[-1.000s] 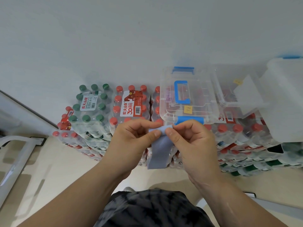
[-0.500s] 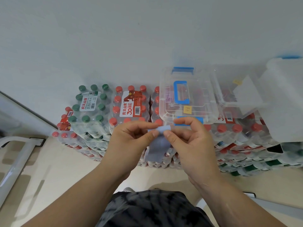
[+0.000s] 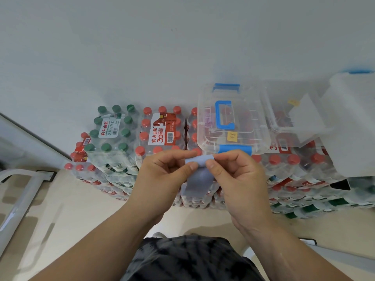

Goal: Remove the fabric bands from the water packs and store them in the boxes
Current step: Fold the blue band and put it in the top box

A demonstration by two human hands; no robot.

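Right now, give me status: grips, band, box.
Left grip, right grip: both pinching blue fabric band at its top edge, rest hanging free. Clear box just beyond, on the water packs. In the way: its lid, closed.

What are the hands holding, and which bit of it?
Both hands, left hand and right hand, pinch the top edge of a blue fabric band; the rest hangs down loose.

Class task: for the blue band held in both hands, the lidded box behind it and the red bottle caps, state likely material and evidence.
Blue band: probably soft matte fabric; it droops and folds below the pinch. Lidded box: clear, glossy, rigid plastic; packs beneath show through it. Red caps: likely moulded plastic, smooth and evenly coloured.
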